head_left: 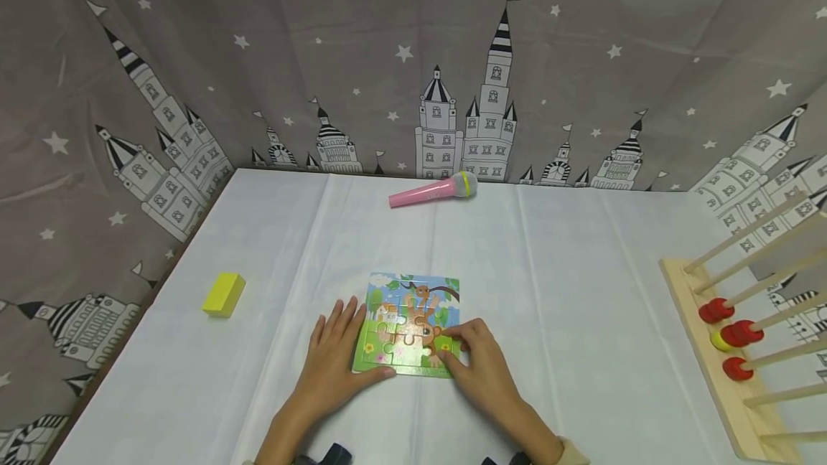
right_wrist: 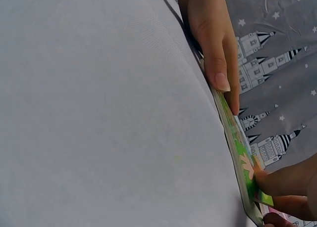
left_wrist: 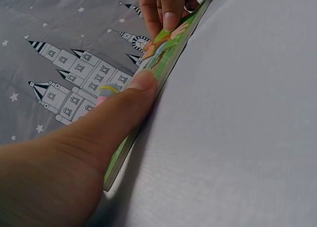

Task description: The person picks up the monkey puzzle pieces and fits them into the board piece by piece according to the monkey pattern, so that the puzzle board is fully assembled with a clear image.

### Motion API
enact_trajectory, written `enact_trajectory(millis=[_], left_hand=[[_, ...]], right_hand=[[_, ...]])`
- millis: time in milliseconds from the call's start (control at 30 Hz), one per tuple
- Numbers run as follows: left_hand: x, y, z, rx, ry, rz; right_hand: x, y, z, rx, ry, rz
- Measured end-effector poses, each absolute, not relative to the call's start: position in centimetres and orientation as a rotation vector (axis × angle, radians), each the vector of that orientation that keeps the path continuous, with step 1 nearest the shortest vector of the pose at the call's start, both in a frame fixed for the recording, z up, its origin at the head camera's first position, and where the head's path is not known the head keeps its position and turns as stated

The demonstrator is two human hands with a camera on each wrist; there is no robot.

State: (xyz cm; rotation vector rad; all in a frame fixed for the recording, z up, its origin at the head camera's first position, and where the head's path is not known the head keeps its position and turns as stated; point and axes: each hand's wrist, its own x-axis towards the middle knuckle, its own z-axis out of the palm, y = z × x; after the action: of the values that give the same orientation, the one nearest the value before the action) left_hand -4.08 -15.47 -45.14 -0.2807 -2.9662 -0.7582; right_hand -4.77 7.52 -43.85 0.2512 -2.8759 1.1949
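Note:
A square jigsaw puzzle (head_left: 403, 318) with a cartoon animal scene lies on the white-covered table in front of me. My left hand (head_left: 331, 364) rests along its left side, fingers straight, with the thumb on the lower edge. At the lower right corner, my right hand (head_left: 483, 364) pinches a green puzzle piece (right_wrist: 264, 197) between thumb and fingers. The right wrist view shows this piece tilted, one edge raised above the board. The left thumb (left_wrist: 141, 83) presses on the board's rim in the left wrist view. Fingers partly hide the board's right side.
A pink toy microphone (head_left: 429, 191) lies at the back of the table. To the left is a yellow block (head_left: 223, 295). A wooden bead rack (head_left: 717, 357) with red and yellow beads stands at the right edge. Behind hangs a grey castle-print curtain (head_left: 362, 34).

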Motion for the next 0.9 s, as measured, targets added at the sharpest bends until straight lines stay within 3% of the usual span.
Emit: enact_trajectory(millis=[900], left_hand=[[-4.1,-15.6,-45.3,-0.290,-2.950,-0.747]], right_hand=[[-3.2,6.7,-43.6,0.425,-2.897,0.688]])
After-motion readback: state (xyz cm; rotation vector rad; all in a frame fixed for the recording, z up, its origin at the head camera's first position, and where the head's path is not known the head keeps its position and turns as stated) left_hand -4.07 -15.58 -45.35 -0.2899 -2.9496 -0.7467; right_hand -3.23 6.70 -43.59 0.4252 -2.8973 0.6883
